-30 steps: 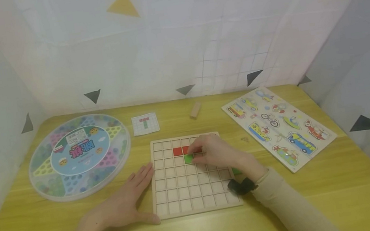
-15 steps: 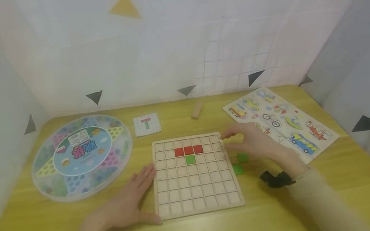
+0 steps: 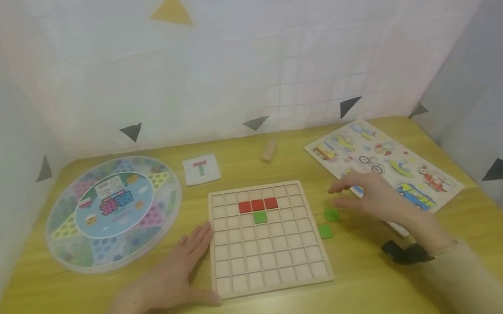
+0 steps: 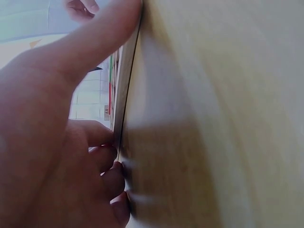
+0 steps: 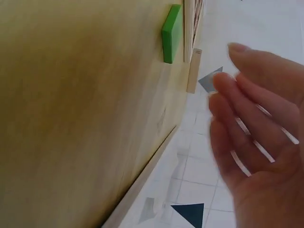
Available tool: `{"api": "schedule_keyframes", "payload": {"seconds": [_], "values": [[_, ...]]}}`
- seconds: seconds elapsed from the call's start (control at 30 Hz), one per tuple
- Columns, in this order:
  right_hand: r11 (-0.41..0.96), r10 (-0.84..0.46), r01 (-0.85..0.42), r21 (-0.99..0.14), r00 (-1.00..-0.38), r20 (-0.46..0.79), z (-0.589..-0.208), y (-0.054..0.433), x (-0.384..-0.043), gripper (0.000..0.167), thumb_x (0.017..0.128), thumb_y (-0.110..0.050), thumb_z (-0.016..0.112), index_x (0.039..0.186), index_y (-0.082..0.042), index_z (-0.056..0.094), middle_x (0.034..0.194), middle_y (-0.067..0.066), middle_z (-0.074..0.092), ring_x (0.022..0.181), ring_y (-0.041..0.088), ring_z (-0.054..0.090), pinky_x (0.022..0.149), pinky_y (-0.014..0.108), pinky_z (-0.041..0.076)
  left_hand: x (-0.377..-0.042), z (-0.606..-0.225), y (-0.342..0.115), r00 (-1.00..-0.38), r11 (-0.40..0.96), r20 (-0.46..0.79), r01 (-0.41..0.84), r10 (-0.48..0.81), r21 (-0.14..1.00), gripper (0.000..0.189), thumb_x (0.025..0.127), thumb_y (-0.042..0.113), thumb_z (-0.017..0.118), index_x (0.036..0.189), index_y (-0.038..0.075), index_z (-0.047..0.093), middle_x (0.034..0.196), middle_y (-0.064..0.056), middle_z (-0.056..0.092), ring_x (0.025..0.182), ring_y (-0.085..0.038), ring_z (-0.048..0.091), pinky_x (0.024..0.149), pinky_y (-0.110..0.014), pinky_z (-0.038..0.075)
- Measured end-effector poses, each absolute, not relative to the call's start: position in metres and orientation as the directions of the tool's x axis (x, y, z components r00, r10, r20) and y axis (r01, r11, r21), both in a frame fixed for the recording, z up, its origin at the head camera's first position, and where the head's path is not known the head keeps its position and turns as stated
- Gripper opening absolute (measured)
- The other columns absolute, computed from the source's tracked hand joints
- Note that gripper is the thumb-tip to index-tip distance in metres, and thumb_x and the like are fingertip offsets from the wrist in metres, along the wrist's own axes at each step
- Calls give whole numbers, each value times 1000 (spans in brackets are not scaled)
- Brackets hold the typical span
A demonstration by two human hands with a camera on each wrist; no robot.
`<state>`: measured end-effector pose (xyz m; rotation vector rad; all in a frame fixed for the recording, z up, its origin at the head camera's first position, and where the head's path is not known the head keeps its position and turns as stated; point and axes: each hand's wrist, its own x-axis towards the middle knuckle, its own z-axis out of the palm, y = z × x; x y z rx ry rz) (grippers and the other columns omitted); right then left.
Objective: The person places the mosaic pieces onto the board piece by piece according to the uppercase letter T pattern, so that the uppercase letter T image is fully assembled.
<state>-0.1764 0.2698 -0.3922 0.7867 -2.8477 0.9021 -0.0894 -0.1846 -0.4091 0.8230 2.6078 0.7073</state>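
Observation:
A wooden grid board (image 3: 268, 252) lies flat in the middle of the table. Three red square tiles (image 3: 257, 205) sit side by side in one of its upper rows, with a green tile (image 3: 260, 217) in the cell under the middle one. My left hand (image 3: 172, 277) rests at the board's left edge, fingers straight and thumb spread. To the right of the board, two loose green tiles (image 3: 325, 231) lie on the table. Above and beside them hovers my right hand (image 3: 375, 198), its fingers loosely bent and holding nothing; the right wrist view shows one green tile (image 5: 171, 34) apart from the fingers.
Behind the board lie a card (image 3: 202, 170) printed with a red and green T and a small wooden block (image 3: 269, 150). A round Chinese checkers box (image 3: 113, 213) occupies the left side. On the right lies a picture puzzle board (image 3: 409, 166), partly under my right hand.
My right hand has left the green tile in the grid and moved right, past the board's edge to beside the loose green tiles. My left hand stays at the board's edge.

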Motion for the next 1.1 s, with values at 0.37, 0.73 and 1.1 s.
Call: {"api": "schedule_keyframes", "payload": {"seconds": [0.37, 0.73, 1.1], "values": [[745, -444, -428, -511, -891, 98, -397, 275, -177, 24, 85, -21, 81, 108, -20, 76, 107, -8, 74, 103, 19, 67, 92, 48, 54, -92, -410, -183, -779, 706, -140, 458, 611, 540, 125, 74, 70, 73, 161, 7, 10, 169, -9, 2, 155, -33, 5, 125, -55, 9], [738, -497, -431, -519, -868, 14, -405, 272, -178, 29, 80, -22, 84, 107, -25, 74, 110, -9, 74, 107, 18, 68, 97, 46, 54, -91, -411, -184, -783, 713, -147, 450, 605, 539, 126, 73, 71, 73, 161, 8, 9, 169, -8, 1, 155, -33, 4, 125, -55, 9], [730, -503, -420, -539, -864, -8, -405, 272, -177, 31, 78, -23, 86, 107, -25, 74, 113, -8, 73, 116, 24, 65, 103, 52, 49, -90, -410, -184, -781, 709, -147, 450, 607, 543, 125, 74, 69, 74, 161, 6, 10, 169, -10, 2, 155, -34, 4, 125, -55, 9]]}}
